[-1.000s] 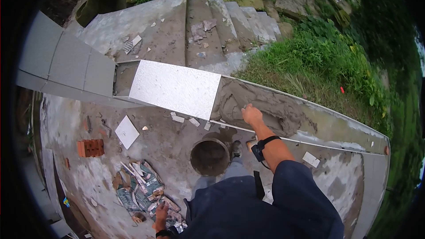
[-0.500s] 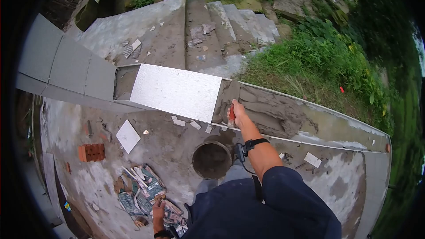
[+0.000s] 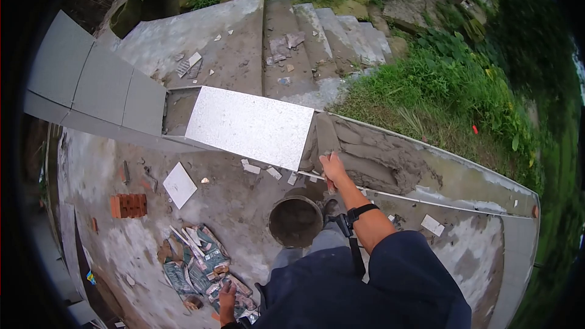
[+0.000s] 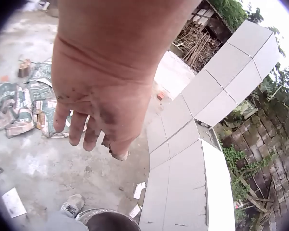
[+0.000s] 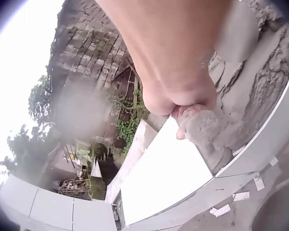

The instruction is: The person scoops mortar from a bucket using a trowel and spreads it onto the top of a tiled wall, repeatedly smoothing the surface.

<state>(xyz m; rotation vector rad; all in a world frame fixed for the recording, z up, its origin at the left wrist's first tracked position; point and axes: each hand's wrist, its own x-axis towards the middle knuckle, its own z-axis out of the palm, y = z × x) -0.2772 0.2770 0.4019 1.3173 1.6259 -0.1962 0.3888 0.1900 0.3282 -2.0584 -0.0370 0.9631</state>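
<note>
1 white rectangular slab (image 3: pixel 250 128) is down, the rough grey mortar (image 3: pixel 381 161) beside it uncovered, right hand (image 3: pixel 333 168) closed round seemingly a flat grey trowel (image 3: pixel 326 134), left hand (image 3: pixel 226 300) loosely open, empty.

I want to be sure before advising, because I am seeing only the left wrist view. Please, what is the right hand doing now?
Observer: The right hand grips a flat-bladed grey trowel; its blade lies on thick, wet grey mortar.

Operator: Thank you. And does this mortar reach to the white rectangular slab?

Observer: Yes, in the head view it comes up to the slab's right edge, on the same long wall top.
</note>
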